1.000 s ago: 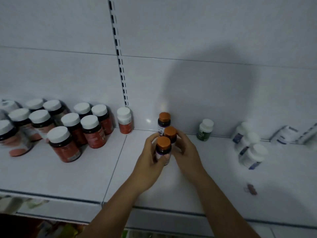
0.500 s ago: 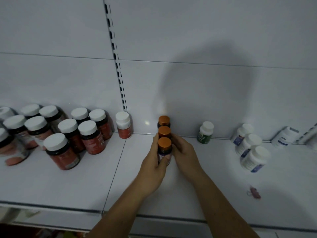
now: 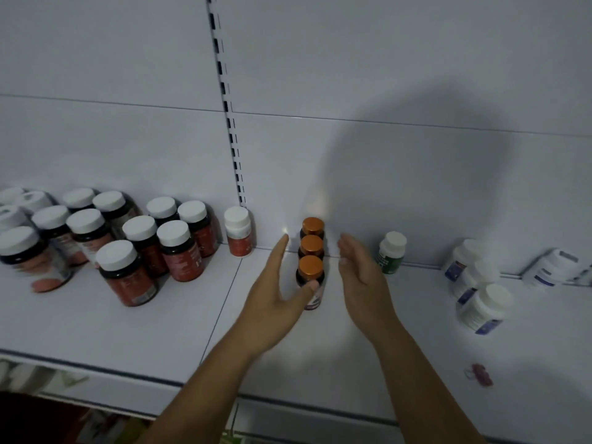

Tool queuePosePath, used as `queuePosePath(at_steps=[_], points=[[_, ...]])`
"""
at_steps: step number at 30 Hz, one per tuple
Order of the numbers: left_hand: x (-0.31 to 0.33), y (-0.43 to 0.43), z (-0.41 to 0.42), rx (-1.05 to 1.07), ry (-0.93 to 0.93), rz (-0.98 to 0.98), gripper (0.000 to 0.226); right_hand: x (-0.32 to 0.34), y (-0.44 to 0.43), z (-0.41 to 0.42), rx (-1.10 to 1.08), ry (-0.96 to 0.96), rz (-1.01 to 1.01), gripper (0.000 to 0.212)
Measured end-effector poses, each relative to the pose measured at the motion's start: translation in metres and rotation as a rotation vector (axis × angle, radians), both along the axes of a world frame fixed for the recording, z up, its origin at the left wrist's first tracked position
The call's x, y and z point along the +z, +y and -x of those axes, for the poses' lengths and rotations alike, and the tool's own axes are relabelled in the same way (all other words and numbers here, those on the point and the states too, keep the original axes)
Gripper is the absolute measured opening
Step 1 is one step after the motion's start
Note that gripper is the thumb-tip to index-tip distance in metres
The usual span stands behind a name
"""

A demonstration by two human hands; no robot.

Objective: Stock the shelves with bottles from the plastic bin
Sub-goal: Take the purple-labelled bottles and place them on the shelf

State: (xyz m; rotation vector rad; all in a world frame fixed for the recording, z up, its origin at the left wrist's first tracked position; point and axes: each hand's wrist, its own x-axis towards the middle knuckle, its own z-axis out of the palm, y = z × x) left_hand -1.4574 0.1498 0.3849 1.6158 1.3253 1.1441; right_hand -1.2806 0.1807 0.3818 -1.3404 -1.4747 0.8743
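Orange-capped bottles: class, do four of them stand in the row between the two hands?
No, only three orange-capped bottles stand in single file between the left hand and the right hand.

A white back panel rises behind the white shelf, divided by a slotted upright and one horizontal seam. The light is dim, and a broad shadow lies across the panel.

On the white shelf, three small dark bottles with orange caps stand upright in single file: rear bottle near the back panel, middle bottle, front bottle, packed closely together.
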Motion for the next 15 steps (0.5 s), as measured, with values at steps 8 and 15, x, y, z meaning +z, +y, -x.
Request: queuePosePath(at_steps=[8,15], points=[[0.087,-0.042,0.098,0.367,0.560,-0.323,0.073,0.096,-0.023,0.057,0.381,-0.343,-0.394,0.058],[0.084,-0.176,0.191,0.813,0.956,-0.092,0.076,0.114,-0.073,0.193,0.892,-0.494,-0.577,0.065]])
